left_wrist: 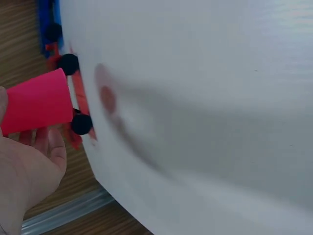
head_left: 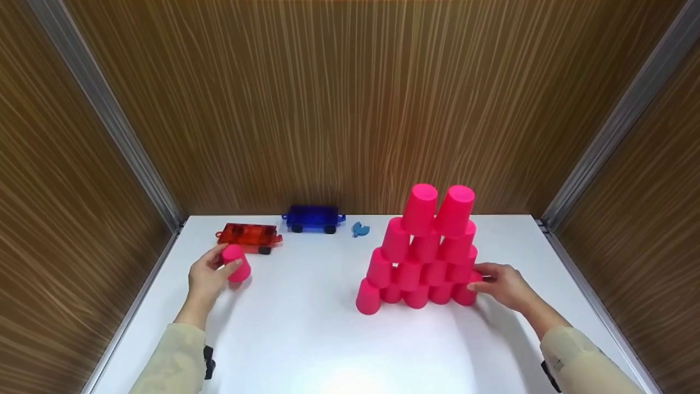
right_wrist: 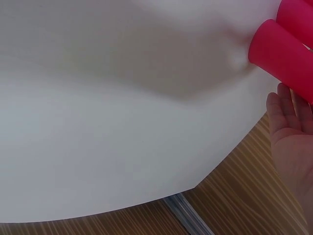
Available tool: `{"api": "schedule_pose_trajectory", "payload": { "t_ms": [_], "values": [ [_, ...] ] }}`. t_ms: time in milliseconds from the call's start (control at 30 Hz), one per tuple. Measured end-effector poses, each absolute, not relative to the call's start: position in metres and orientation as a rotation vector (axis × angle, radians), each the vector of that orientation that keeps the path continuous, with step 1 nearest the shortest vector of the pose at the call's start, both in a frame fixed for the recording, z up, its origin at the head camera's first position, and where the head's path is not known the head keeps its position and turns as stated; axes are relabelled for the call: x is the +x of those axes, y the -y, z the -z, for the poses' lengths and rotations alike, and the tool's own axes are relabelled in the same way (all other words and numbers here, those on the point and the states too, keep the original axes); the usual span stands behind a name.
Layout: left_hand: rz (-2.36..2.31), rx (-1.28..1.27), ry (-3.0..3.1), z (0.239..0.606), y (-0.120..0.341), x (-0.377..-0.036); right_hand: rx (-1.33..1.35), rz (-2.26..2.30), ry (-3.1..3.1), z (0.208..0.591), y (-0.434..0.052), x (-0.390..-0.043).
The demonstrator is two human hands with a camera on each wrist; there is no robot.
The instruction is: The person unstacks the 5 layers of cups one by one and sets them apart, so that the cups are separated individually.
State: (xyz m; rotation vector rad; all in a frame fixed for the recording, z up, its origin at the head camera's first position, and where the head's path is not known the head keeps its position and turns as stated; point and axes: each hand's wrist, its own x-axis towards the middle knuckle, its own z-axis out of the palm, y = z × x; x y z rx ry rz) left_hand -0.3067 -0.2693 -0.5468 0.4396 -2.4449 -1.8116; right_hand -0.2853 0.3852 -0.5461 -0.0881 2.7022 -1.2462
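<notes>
My left hand (head_left: 208, 276) grips a single pink cup (head_left: 237, 264), turned upside down, at the left of the table. In the left wrist view this cup (left_wrist: 39, 100) is held up off the table, its shadow falling on the white surface. At the right stands a pyramid of pink cups (head_left: 415, 295), four rows high, all upside down, with two cups (head_left: 422, 210) on top. My right hand (head_left: 508, 287) holds the cup at the bottom right end (head_left: 464, 296), thumb in front and fingers behind. The right wrist view shows the fingers (right_wrist: 288, 110) along that cup's side.
Close beyond my left hand is a red see-through toy wagon (head_left: 246, 235) with black wheels. A blue toy wagon (head_left: 313, 218) sits by the back wall, and a small blue piece (head_left: 360, 230) lies right of it. Wood-patterned walls (head_left: 350, 109) enclose the white table (head_left: 306, 339).
</notes>
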Motion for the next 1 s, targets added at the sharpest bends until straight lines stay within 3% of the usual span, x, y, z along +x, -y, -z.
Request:
{"api": "schedule_pose_trajectory", "payload": {
  "t_ms": [467,1000],
  "values": [
    [1.861,0.500,2.445,0.566,0.282,-0.306,-0.178,1.282,-2.730,0.548,-0.385,-0.288],
    [1.862,0.531,2.481,0.577,0.285,-0.308,-0.099,1.269,-2.713,0.548,-0.386,-0.286]
  ]
}}
